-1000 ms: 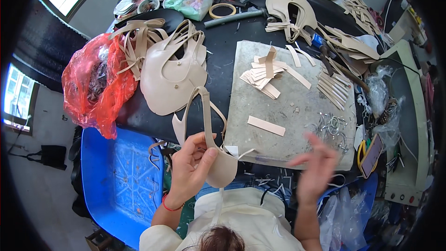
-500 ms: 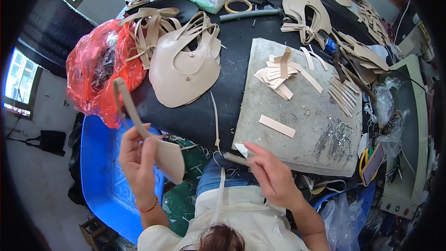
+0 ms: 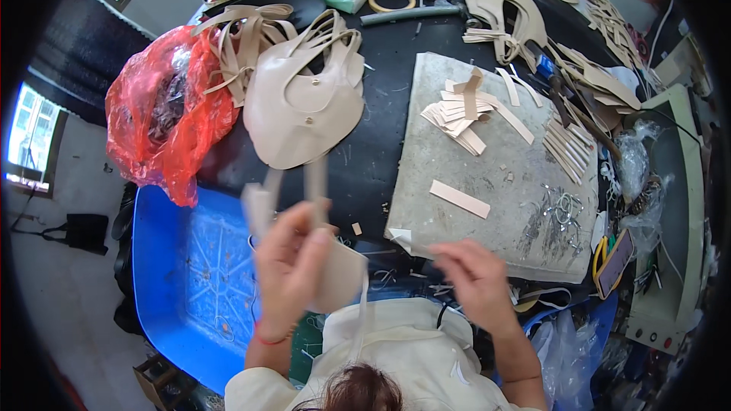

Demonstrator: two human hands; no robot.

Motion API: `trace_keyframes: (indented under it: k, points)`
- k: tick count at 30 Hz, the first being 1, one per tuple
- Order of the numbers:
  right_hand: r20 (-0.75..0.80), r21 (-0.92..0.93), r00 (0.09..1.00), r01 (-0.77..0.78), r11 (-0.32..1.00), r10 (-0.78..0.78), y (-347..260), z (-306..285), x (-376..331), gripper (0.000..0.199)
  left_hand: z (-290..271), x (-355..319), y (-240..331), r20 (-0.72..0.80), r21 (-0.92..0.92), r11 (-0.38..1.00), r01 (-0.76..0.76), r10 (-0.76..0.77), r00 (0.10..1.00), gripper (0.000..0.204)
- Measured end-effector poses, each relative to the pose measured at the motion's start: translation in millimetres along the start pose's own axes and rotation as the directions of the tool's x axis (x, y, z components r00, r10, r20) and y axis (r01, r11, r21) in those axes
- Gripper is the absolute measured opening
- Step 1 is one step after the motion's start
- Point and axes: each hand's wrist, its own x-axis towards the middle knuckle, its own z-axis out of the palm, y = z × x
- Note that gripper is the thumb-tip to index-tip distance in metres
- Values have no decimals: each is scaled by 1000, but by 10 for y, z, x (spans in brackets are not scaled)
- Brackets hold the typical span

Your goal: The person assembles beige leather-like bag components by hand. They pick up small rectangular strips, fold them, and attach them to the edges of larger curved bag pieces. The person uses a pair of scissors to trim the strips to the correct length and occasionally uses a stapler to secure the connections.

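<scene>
My left hand (image 3: 285, 262), blurred by motion, closes round a beige leather-like piece (image 3: 340, 278) with straps that rise above my fingers. Its lower end is wide and rounded. To the right, the thumb and fingers of my right hand (image 3: 478, 278) are pinched together on a thin greyish thing (image 3: 423, 249) pointing left, too blurred to name. That thing is beside the near left corner of a grey work board (image 3: 464, 240). A single beige strip (image 3: 460, 199) lies on the board, and a small beige scrap (image 3: 356, 228) rests on the black tabletop between my hands.
Stacked beige bag-shaped pieces (image 3: 304, 122) lie ahead on the left, beside a red plastic bag (image 3: 164, 118). A blue tub (image 3: 217, 266) stands below. The board also holds piled strips (image 3: 461, 118) and metal rings (image 3: 563, 209). A phone (image 3: 614, 262) leans at its right.
My left hand has moved right and slightly forward with the beige piece. My right hand has shifted a little right. The long thin strip on the tabletop between them is gone from there.
</scene>
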Motion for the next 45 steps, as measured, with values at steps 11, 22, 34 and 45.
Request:
trace_keyframes:
  k: [11, 22, 34, 45]
  points:
    - [-9, 446, 998, -55, 894, 66, -108, -228, 129, 11, 672, -86, -42, 362, -288, 920, 267, -153, 920, 29]
    - [3, 331, 1000, -30, 943, 31, -26, -133, 204, 13, 644, -76, -66, 422, -272, 903, 333, -199, 884, 31]
    - [31, 365, 1000, -15, 931, 4, -75, -122, 144, 12, 622, -93, -151, 348, -443, 817, 370, -223, 910, 27]
    - [-144, 112, 986, 104, 988, -88, -167, -21, 41, 13, 649, -156, -91, 387, -186, 942, 280, -192, 902, 22]
